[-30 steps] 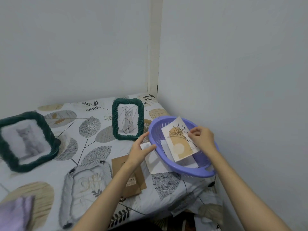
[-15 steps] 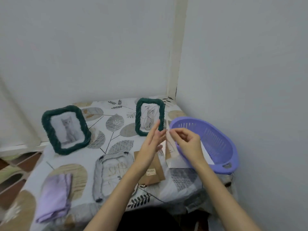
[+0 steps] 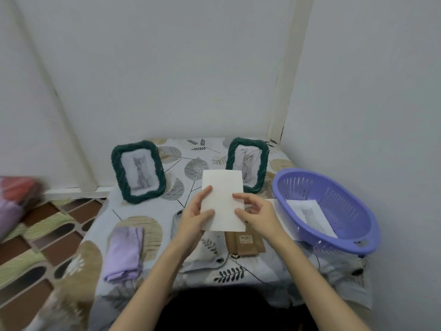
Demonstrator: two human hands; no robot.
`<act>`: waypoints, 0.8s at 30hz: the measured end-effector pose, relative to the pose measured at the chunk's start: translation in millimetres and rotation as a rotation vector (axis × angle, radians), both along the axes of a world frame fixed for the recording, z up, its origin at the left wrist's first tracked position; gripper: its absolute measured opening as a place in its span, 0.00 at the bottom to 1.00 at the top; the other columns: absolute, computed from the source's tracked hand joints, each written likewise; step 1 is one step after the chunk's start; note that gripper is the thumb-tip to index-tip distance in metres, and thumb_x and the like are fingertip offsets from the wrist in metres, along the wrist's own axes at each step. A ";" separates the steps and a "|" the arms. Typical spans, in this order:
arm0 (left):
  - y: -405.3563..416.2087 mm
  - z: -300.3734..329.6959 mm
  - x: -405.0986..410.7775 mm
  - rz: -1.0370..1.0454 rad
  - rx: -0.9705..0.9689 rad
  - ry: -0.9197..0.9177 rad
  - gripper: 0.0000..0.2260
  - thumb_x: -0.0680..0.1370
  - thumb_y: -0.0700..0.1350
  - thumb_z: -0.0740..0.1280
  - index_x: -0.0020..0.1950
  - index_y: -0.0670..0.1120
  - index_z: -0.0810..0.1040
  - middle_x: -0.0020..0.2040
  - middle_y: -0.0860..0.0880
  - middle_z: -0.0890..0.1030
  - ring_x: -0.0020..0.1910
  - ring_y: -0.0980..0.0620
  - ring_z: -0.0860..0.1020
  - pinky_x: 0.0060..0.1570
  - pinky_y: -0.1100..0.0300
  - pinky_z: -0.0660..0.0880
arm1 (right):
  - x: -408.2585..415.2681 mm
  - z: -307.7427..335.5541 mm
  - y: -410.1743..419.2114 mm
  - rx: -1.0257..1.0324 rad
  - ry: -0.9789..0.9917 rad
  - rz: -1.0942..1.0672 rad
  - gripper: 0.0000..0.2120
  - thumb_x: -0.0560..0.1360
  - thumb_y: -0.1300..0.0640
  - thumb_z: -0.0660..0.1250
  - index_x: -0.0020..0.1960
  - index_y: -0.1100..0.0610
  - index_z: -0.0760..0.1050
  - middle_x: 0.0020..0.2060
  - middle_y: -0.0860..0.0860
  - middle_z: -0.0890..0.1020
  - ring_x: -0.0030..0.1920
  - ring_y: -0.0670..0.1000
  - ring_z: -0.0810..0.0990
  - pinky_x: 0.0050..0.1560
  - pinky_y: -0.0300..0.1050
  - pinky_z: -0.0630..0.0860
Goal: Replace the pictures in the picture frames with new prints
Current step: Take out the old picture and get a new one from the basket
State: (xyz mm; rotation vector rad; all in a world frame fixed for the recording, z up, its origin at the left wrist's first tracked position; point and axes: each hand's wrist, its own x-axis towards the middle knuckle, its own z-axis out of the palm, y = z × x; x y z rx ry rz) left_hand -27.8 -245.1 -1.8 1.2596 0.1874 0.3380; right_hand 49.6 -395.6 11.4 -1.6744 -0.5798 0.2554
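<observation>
A print [image 3: 223, 197] is held upright above the table with its blank white back toward me. My left hand [image 3: 194, 217] pinches its left edge and my right hand [image 3: 259, 215] pinches its right edge. Two dark green rope frames stand at the back: the left frame [image 3: 138, 172] shows a grey cat, the right frame [image 3: 248, 162] shows a line drawing and is partly hidden by the print. A brown backing board [image 3: 244, 241] lies flat under my hands.
A purple basket [image 3: 334, 211] at the right holds a cat print [image 3: 310, 215]. Another white sheet [image 3: 272, 201] lies beside it. A folded lilac cloth [image 3: 125, 252] lies at the left. Walls close the back and right; the table [image 3: 195, 149] drops to a tiled floor on the left.
The print came out of the basket and now sits between both hands over the table's middle, back side facing me. The camera view swung left and pulled back.
</observation>
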 end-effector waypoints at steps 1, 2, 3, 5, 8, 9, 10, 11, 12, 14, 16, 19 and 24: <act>9.4 -2.3 -4.5 0.028 0.077 0.040 0.21 0.76 0.29 0.60 0.63 0.50 0.72 0.58 0.50 0.77 0.51 0.52 0.78 0.46 0.60 0.79 | -1.3 -2.6 6.3 -0.012 0.004 0.010 0.16 0.72 0.69 0.67 0.53 0.50 0.77 0.47 0.50 0.79 0.37 0.48 0.76 0.39 0.39 0.77; 18.6 -5.1 -9.2 0.061 0.174 0.078 0.19 0.75 0.30 0.62 0.61 0.49 0.73 0.57 0.50 0.77 0.49 0.54 0.79 0.46 0.61 0.78 | -1.6 -6.4 12.7 -0.033 0.011 0.019 0.17 0.71 0.69 0.67 0.52 0.49 0.77 0.43 0.50 0.80 0.37 0.49 0.75 0.40 0.42 0.76; 27.7 -8.2 -13.9 0.094 0.278 0.111 0.17 0.75 0.30 0.63 0.58 0.48 0.75 0.56 0.49 0.78 0.46 0.57 0.79 0.46 0.64 0.78 | -1.7 -11.2 19.0 -0.067 0.015 0.024 0.18 0.71 0.69 0.67 0.52 0.48 0.77 0.39 0.49 0.79 0.36 0.49 0.74 0.39 0.43 0.74; 44.3 -16.5 -21.6 0.148 0.421 0.174 0.15 0.73 0.29 0.66 0.55 0.45 0.76 0.56 0.46 0.79 0.43 0.54 0.78 0.44 0.65 0.76 | -2.5 -19.5 29.6 -0.168 -0.003 0.036 0.17 0.70 0.67 0.68 0.55 0.51 0.78 0.30 0.44 0.74 0.30 0.40 0.71 0.36 0.34 0.70; 63.0 -32.9 -28.2 0.175 0.567 0.295 0.16 0.70 0.29 0.68 0.54 0.44 0.76 0.55 0.43 0.78 0.41 0.51 0.77 0.38 0.71 0.75 | -6.9 -30.8 42.6 -0.309 -0.044 0.070 0.17 0.70 0.65 0.69 0.56 0.50 0.76 0.29 0.46 0.68 0.29 0.41 0.67 0.30 0.29 0.64; 67.3 -38.3 -29.9 0.170 0.606 0.330 0.16 0.70 0.30 0.69 0.54 0.44 0.77 0.55 0.43 0.78 0.40 0.53 0.76 0.37 0.72 0.74 | -8.6 -34.2 46.1 -0.358 -0.068 0.086 0.18 0.70 0.65 0.69 0.56 0.49 0.76 0.30 0.46 0.68 0.31 0.42 0.67 0.30 0.29 0.64; 70.7 -43.7 -31.1 0.164 0.637 0.359 0.17 0.69 0.31 0.70 0.55 0.44 0.77 0.55 0.44 0.77 0.40 0.54 0.76 0.37 0.71 0.75 | -9.8 -37.5 49.4 -0.407 -0.087 0.107 0.19 0.70 0.65 0.69 0.57 0.50 0.76 0.32 0.45 0.69 0.32 0.43 0.68 0.30 0.28 0.65; 73.6 -48.1 -32.0 0.160 0.657 0.382 0.18 0.69 0.31 0.71 0.56 0.43 0.77 0.56 0.44 0.77 0.41 0.53 0.77 0.39 0.69 0.75 | -11.4 -40.1 52.2 -0.456 -0.103 0.130 0.19 0.70 0.65 0.69 0.58 0.51 0.75 0.34 0.45 0.71 0.33 0.42 0.68 0.30 0.27 0.66; 75.7 -51.5 -32.6 0.159 0.667 0.396 0.18 0.69 0.32 0.71 0.57 0.43 0.77 0.56 0.44 0.77 0.42 0.52 0.77 0.41 0.67 0.76 | -12.4 -43.5 54.7 -0.507 -0.125 0.151 0.20 0.70 0.65 0.69 0.59 0.52 0.75 0.38 0.46 0.74 0.34 0.43 0.69 0.31 0.26 0.67; 79.0 -55.9 -32.7 0.155 0.692 0.416 0.19 0.68 0.31 0.72 0.58 0.41 0.77 0.56 0.44 0.77 0.42 0.51 0.77 0.44 0.63 0.76 | -12.9 -50.4 57.8 -0.585 -0.167 0.181 0.21 0.69 0.63 0.70 0.61 0.54 0.75 0.45 0.51 0.77 0.37 0.45 0.71 0.34 0.27 0.66; 81.1 -58.6 -31.7 0.138 0.745 0.422 0.20 0.68 0.31 0.72 0.59 0.39 0.77 0.53 0.45 0.75 0.39 0.54 0.75 0.43 0.66 0.74 | -12.2 -54.9 57.9 -0.625 -0.200 0.200 0.22 0.68 0.61 0.71 0.62 0.54 0.75 0.42 0.50 0.76 0.38 0.47 0.71 0.36 0.31 0.67; 82.4 -60.9 -30.2 0.098 0.852 0.423 0.21 0.67 0.31 0.72 0.59 0.38 0.77 0.55 0.45 0.73 0.37 0.56 0.72 0.40 0.70 0.71 | -9.1 -58.7 57.2 -0.720 -0.286 0.240 0.23 0.68 0.57 0.72 0.62 0.55 0.74 0.51 0.51 0.77 0.48 0.49 0.73 0.46 0.38 0.69; 84.6 -65.0 -24.9 0.038 0.983 0.434 0.23 0.68 0.33 0.73 0.62 0.38 0.75 0.63 0.44 0.72 0.43 0.53 0.72 0.38 0.75 0.70 | -5.1 -59.1 58.7 -0.918 -0.425 0.286 0.25 0.71 0.47 0.70 0.66 0.52 0.72 0.59 0.53 0.73 0.62 0.54 0.67 0.61 0.49 0.66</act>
